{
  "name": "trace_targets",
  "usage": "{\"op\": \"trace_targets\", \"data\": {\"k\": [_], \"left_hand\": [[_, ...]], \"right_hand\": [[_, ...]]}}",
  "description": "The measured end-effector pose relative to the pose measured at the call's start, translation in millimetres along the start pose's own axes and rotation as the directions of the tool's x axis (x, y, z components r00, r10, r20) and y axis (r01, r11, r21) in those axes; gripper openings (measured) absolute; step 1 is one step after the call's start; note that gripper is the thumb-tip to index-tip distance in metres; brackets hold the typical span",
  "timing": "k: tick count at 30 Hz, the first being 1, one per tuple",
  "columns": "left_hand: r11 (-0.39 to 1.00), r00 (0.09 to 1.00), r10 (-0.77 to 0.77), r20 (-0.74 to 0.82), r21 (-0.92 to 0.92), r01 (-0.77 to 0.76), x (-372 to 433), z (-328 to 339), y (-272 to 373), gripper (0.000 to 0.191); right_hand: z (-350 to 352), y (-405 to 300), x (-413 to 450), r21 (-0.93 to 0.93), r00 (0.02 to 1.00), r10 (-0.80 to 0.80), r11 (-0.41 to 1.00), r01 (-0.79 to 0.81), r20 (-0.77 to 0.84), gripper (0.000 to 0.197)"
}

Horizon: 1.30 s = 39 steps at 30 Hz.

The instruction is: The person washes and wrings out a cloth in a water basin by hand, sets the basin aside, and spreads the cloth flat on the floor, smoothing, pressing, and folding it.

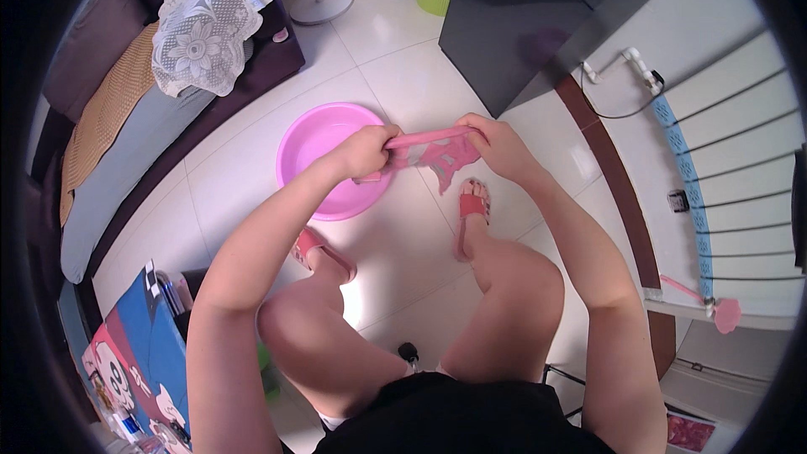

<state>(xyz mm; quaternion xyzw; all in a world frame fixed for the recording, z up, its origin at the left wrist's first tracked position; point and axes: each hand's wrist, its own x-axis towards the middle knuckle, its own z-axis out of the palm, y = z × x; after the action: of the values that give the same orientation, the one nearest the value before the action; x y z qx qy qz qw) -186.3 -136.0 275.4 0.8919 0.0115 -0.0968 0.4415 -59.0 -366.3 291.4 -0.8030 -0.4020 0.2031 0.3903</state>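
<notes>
A pink patterned cloth garment (441, 154) is stretched between my two hands, its upper band drawn nearly straight and its lower part hanging loose. My left hand (367, 150) grips one end, above the right rim of a pink plastic basin (295, 139). The other end is in my right hand (492, 142), over the floor to the right of the basin. The basin stands on the floor in front of my feet. My left forearm hides part of its near side.
White floor tiles (378, 277) lie around my red slippers (473, 204). A sofa (126, 157) with a lace cover (211, 25) stands far left, a dark refrigerator (504, 25) at the back. A patterned cloth-topped table (135, 340) is near left; a white pipe (637, 66) runs along the right wall.
</notes>
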Motion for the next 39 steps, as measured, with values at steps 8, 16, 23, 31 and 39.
{"op": "trace_targets", "data": {"k": [8,16,23,31,39], "left_hand": [[0.975,0.993,-0.117,0.017,0.193,0.111,77,-27,-60,0.028],[0.984,0.956,-0.101,-0.277,0.113,0.137,173,-54,-129,0.035],[0.973,0.931,-0.151,-0.332,0.116,0.199,234,-74,-173,0.035],[0.973,0.751,0.008,-0.661,0.177,0.146,264,-81,-192,0.034],[0.957,0.937,-0.078,-0.339,0.239,0.166,249,-8,-215,0.049]], "right_hand": [[5,70,93,-0.116,0.986,0.162,0.981,-0.157,0.037,0.018],[13,143,215,-0.037,0.987,0.065,0.997,-0.072,-0.147,0.02],[26,193,310,-0.067,0.984,-0.025,0.998,0.014,-0.175,0.021],[36,211,357,-0.037,0.835,-0.366,0.922,0.386,-0.411,0.023],[65,279,299,-0.013,0.956,-0.22,0.975,0.221,-0.196,0.032]]}}
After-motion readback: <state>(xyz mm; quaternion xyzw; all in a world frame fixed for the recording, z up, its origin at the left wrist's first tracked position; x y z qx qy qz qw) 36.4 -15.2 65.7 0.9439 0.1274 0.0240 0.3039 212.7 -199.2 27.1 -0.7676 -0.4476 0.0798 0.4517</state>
